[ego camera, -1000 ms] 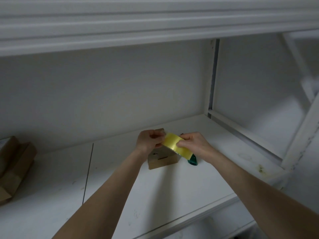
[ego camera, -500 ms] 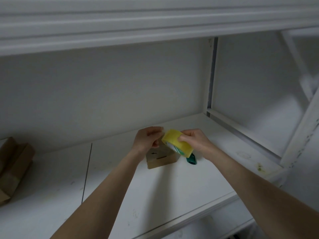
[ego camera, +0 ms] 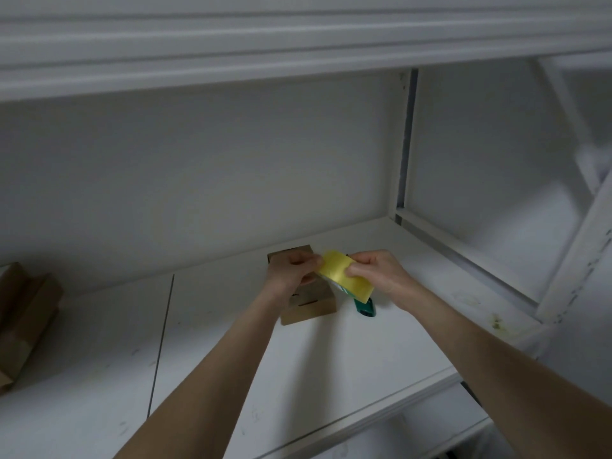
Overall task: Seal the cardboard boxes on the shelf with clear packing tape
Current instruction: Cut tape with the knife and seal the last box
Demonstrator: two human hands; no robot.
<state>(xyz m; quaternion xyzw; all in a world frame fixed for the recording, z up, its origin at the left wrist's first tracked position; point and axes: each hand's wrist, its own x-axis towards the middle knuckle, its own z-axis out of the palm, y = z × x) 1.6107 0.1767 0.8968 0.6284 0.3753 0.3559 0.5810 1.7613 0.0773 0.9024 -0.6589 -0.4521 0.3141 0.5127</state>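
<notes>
A yellowish roll of packing tape [ego camera: 344, 274] is held above the white shelf [ego camera: 331, 376]. My right hand [ego camera: 377, 273] grips the roll from the right, thumb on its outer face. My left hand [ego camera: 293, 271] pinches the roll's left edge with curled fingers. Directly under the hands sits a small brown cardboard box [ego camera: 311, 301]; its top is mostly hidden by my left hand and the roll. No loose strip of tape can be made out.
A green-handled tool [ego camera: 364, 308] lies on the shelf just right of the box. More brown cardboard boxes [ego camera: 23, 323] are stacked at the far left. An upper shelf overhangs close above, and a white upright post [ego camera: 402, 144] stands at the back right.
Both hands and the roll stay over the small box. The view has shifted a little, and more of the box's far edge shows behind my left hand.
</notes>
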